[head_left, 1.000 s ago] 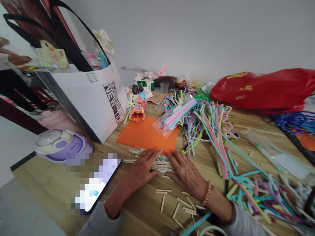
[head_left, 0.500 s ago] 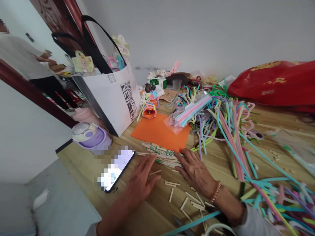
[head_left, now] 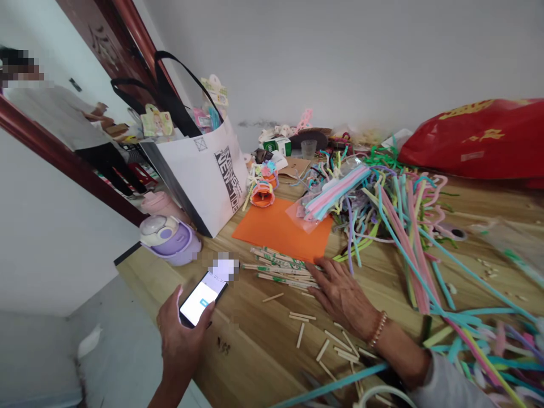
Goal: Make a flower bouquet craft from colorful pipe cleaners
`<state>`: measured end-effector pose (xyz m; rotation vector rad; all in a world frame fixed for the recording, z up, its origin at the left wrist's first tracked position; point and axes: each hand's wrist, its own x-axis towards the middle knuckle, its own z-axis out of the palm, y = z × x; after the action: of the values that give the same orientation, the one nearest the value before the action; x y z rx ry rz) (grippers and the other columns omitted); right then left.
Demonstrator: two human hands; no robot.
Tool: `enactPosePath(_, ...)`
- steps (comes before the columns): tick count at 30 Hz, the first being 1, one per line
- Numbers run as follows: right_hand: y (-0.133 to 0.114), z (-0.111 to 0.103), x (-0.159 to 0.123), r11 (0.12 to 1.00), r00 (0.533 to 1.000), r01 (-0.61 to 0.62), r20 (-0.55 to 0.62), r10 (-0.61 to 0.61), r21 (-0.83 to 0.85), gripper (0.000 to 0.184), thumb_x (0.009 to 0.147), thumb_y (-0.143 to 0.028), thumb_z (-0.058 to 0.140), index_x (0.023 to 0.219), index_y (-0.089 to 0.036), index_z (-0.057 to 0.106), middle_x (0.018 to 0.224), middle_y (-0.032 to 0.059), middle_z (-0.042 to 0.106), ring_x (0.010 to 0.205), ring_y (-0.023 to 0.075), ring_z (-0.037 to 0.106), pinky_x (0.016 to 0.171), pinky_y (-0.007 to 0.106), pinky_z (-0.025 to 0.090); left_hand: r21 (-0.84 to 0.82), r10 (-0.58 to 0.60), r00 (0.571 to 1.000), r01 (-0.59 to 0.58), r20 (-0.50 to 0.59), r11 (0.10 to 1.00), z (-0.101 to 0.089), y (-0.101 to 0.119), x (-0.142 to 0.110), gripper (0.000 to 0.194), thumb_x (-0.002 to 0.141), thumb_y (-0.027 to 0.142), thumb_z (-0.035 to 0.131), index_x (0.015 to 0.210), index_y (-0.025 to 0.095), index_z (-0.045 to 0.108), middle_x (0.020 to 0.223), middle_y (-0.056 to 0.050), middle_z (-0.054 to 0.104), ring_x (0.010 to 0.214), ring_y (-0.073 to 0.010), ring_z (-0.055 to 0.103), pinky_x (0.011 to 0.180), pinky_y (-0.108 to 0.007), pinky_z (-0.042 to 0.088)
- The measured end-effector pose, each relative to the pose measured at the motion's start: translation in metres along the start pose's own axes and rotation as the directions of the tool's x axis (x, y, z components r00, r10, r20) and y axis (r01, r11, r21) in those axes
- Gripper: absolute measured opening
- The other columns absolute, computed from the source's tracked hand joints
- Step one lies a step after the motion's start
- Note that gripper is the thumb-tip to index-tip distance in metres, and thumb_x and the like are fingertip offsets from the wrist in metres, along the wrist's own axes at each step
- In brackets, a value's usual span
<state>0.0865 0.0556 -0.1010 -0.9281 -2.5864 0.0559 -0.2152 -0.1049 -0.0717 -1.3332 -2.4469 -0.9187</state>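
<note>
My left hand [head_left: 181, 334] grips the near end of a smartphone [head_left: 203, 296] with a lit screen, at the left edge of the wooden table [head_left: 255, 351]. My right hand [head_left: 342, 294] lies flat, fingers spread, its fingertips on a pile of paper-wrapped sticks [head_left: 280, 267] in front of an orange paper sheet [head_left: 280, 229]. Short cut stick pieces [head_left: 327, 340] are scattered on the wood between my arms.
A white tote bag [head_left: 204, 175] and a purple lidded container [head_left: 170, 238] stand at the left. Several coloured pipe cleaners [head_left: 395, 215] sprawl across the right side, a red plastic bag [head_left: 480, 141] behind them. A person [head_left: 55, 124] stands in the doorway at far left.
My left hand left the stick pile, moved left and took hold of the phone. My right hand stayed on the sticks. The view swung further left.
</note>
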Motion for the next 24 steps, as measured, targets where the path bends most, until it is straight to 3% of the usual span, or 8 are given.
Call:
enactPosePath(4, 0.001, 0.001, 0.0, 1.0, 1.0, -0.002, -0.008, 0.002, -0.006, 0.044, 0.094, -0.031, 0.049, 0.135, -0.014, 0.047, 0.126, 0.0176, 0.052, 0.118, 0.0308, 0.046, 0.094, 0.047, 0.043, 0.093, -0.055, 0.996, 0.049, 0.069, 0.995, 0.004, -0.018, 0.002, 0.081, 0.078, 0.057, 0.059, 0.141, 0.014, 0.03, 0.131, -0.02, 0.048, 0.125, -0.0419, 0.04, 0.102, -0.065, 0.031)
enactPosePath(11, 0.001, 0.003, 0.0, 1.0, 1.0, -0.002, -0.015, 0.002, 0.001, 0.044, 0.095, -0.033, 0.046, 0.135, -0.014, 0.048, 0.126, 0.0176, 0.052, 0.119, 0.0316, 0.046, 0.095, 0.047, 0.044, 0.128, -0.159, 0.981, 0.144, 0.115, 0.981, 0.012, -0.018, 0.009, 0.093, 0.071, 0.064, 0.056, 0.14, 0.006, 0.034, 0.125, -0.022, 0.055, 0.119, -0.0397, 0.047, 0.101, -0.056, 0.036)
enactPosePath(19, 0.002, 0.003, -0.001, 1.0, 1.0, 0.005, -0.025, -0.005, 0.004, 0.044, 0.095, -0.032, 0.047, 0.135, -0.013, 0.048, 0.125, 0.0176, 0.053, 0.118, 0.0318, 0.046, 0.095, 0.048, 0.044, 0.098, -0.165, 0.969, 0.149, 0.184, 0.984, 0.012, -0.014, 0.016, 0.092, 0.071, 0.063, 0.055, 0.14, 0.006, 0.036, 0.123, -0.022, 0.056, 0.119, -0.0391, 0.047, 0.101, -0.056, 0.037)
enactPosePath(24, 0.003, 0.005, -0.001, 1.0, 0.999, 0.011, -0.031, -0.011, -0.005, 0.044, 0.094, -0.033, 0.048, 0.133, -0.013, 0.049, 0.125, 0.0176, 0.053, 0.117, 0.0321, 0.047, 0.094, 0.049, 0.044, 0.073, -0.099, 0.965, 0.084, 0.244, 0.994, 0.014, -0.018, 0.027, 0.09, 0.07, 0.061, 0.057, 0.139, 0.007, 0.038, 0.121, -0.021, 0.058, 0.117, -0.0391, 0.049, 0.098, -0.057, 0.04)
